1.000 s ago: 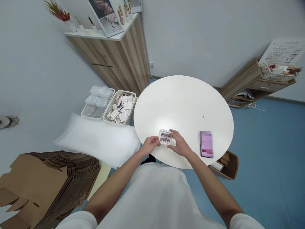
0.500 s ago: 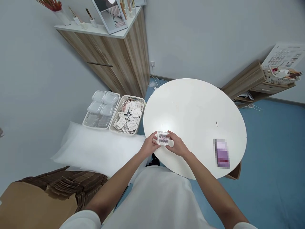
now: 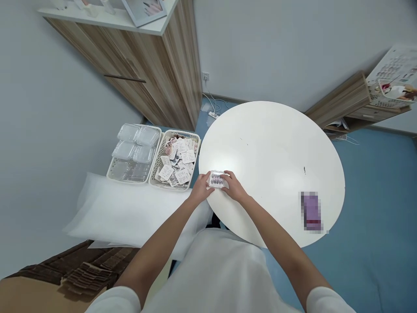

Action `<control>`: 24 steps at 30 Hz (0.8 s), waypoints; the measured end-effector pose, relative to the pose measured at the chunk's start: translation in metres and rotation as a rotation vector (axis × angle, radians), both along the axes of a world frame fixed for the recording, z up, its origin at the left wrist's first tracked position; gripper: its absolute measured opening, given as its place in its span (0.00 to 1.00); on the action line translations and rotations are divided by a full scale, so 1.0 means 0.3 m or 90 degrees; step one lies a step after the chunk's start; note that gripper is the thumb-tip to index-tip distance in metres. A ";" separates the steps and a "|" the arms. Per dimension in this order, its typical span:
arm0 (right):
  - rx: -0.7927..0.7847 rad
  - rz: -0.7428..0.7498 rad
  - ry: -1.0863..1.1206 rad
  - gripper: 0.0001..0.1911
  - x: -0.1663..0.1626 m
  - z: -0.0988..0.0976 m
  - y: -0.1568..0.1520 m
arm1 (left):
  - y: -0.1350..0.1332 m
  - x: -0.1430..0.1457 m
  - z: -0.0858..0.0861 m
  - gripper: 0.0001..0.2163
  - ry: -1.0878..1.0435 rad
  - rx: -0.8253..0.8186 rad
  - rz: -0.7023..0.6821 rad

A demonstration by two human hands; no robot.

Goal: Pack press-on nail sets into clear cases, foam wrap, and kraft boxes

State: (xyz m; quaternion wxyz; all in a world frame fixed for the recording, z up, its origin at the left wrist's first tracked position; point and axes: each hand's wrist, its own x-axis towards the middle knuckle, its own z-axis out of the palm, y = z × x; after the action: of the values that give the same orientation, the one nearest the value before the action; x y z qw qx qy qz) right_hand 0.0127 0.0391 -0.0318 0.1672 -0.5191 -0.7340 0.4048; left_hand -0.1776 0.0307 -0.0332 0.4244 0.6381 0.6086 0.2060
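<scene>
A small clear plastic case (image 3: 216, 179) with dark purple press-on nails inside is held over the near left edge of the round white table (image 3: 273, 148). My left hand (image 3: 201, 190) grips its left end with curled fingers. On its right side my right hand (image 3: 233, 188) pinches it, thumb below and fingers on top. The case lies flat, just above or on the tabletop; I cannot tell which.
A phone (image 3: 312, 212) lies on the table's right side. Left of the table stand a basket of paper cards (image 3: 176, 160) and a basket of clear plastic cases (image 3: 134, 152). White foam sheets (image 3: 130, 213) and flattened cardboard boxes (image 3: 55, 282) lie nearer. A wooden cabinet (image 3: 153, 65) stands behind.
Both hands have carried the case to the left, toward the table's edge near the baskets. My head has turned left, so the table and phone sit further right in view.
</scene>
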 end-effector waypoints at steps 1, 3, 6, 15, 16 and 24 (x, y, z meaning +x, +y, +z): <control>-0.002 -0.002 -0.011 0.29 -0.013 -0.010 0.015 | 0.013 -0.003 -0.009 0.33 0.012 -0.001 0.002; -0.001 -0.001 -0.028 0.29 -0.034 -0.026 0.041 | 0.036 -0.005 -0.027 0.33 0.034 -0.001 0.006; 0.019 0.001 -0.048 0.28 -0.052 -0.048 0.070 | 0.061 -0.005 -0.052 0.32 0.050 -0.002 0.016; 0.013 -0.010 -0.069 0.26 -0.059 -0.082 0.098 | 0.085 0.004 -0.097 0.29 0.054 0.004 0.039; 0.010 -0.010 -0.069 0.26 -0.058 -0.083 0.100 | 0.085 0.005 -0.099 0.29 0.054 0.006 0.042; 0.022 -0.004 -0.043 0.28 -0.012 -0.067 0.041 | 0.013 0.017 -0.095 0.31 0.050 0.057 0.113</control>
State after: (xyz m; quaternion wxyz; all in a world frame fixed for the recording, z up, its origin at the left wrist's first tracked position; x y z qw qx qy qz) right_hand 0.0090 0.0513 -0.0519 0.1525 -0.5319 -0.7443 0.3739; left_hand -0.1726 0.0346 -0.0617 0.3514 0.6077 0.6688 0.2448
